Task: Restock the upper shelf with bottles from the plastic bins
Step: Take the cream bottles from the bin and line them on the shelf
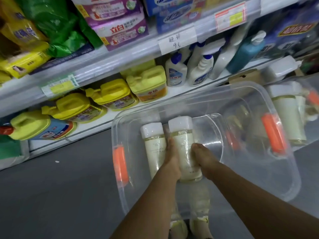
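A clear plastic bin (284,173) with orange handles stands on the floor below me. Two cream bottles with white caps lie in it side by side. My left hand (172,157) and my right hand (203,157) grip the right bottle (183,144) from both sides, fingers curled round its body. The left bottle (154,145) lies untouched beside it. A second clear bin (293,80) to the right holds another cream bottle (288,116). The upper shelf (120,57) runs across the top, its edge carrying price tags.
Yellow jugs (110,94) and white spray bottles (200,69) fill the lower shelf. Bagged and boxed detergents (119,23) crowd the shelf above. Grey floor (60,195) spreads to the left of the bin. My shoes (179,226) show beneath the bin's near edge.
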A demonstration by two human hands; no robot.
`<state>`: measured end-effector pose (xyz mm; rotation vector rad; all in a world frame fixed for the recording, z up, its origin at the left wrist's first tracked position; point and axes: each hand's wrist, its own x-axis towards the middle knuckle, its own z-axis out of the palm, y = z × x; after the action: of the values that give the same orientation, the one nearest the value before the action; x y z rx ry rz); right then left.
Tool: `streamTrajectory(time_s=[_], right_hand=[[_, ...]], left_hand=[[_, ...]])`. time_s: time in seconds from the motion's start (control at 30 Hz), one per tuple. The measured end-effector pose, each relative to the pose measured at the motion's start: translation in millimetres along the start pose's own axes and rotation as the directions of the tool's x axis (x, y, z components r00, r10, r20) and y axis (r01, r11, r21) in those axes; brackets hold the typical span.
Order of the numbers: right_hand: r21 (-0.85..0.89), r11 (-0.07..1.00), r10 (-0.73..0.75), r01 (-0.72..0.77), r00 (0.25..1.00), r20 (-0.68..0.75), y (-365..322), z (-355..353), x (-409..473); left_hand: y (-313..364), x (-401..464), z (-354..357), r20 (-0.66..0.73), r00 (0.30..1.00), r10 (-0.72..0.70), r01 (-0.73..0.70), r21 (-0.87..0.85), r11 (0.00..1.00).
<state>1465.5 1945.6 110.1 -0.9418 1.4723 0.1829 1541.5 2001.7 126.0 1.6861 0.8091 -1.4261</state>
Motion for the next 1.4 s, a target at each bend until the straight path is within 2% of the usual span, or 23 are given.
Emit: streamTrajectory(time_s=[0.07, 0.37, 0.67, 0.87, 1.0, 1.13, 1.27, 1.4], right_hand=[[-0.001, 1.0, -0.008, 0.008, 1.0, 0.0, 1.9, -2.4, -4.2], [0.106, 0.994, 0.002, -0.008, 0.998, 0.062, -17.7, -18.9, -55.5], [0.178, 0.974, -0.166, 0.143, 0.979, 0.119, -54.7, -39.6, -147.0], [0.214, 0.951, -0.267, 0.224, 0.943, 0.2, -100.8, -47.8, -214.2], [0.251, 0.932, -0.317, 0.26, 0.922, 0.222, -130.2, -49.4, -266.3], [0.273, 0.917, -0.368, 0.289, 0.877, 0.309, -151.0, -52.2, -312.2], [0.26, 0.893, -0.441, 0.369, 0.832, 0.335, -158.1, -54.1, -363.8], [0.201, 0.867, -0.498, 0.456, 0.782, 0.375, -164.3, -52.9, -412.2]], left_hand=[[4.5, -4.9, 0.2, 0.034, 0.999, -0.021, 0.02, 0.012, 1.0], [10.0, -55.3, -17.9, 0.095, 0.994, 0.053, -0.056, 0.03, 0.998], [12.9, -157.7, -34.9, 0.177, 0.975, 0.135, -0.112, -0.135, 0.985], [29.8, -237.7, -47.0, 0.169, 0.958, 0.232, -0.195, -0.21, 0.958], [40.9, -281.2, -62.7, 0.192, 0.91, 0.368, -0.331, -0.196, 0.923], [41.1, -323.4, -82.1, 0.265, 0.82, 0.507, -0.476, -0.174, 0.862], [31.4, -376.2, -106.5, 0.301, 0.791, 0.533, -0.484, -0.225, 0.846], [24.9, -423.2, -130.6, 0.256, 0.74, 0.622, -0.574, -0.242, 0.782]])
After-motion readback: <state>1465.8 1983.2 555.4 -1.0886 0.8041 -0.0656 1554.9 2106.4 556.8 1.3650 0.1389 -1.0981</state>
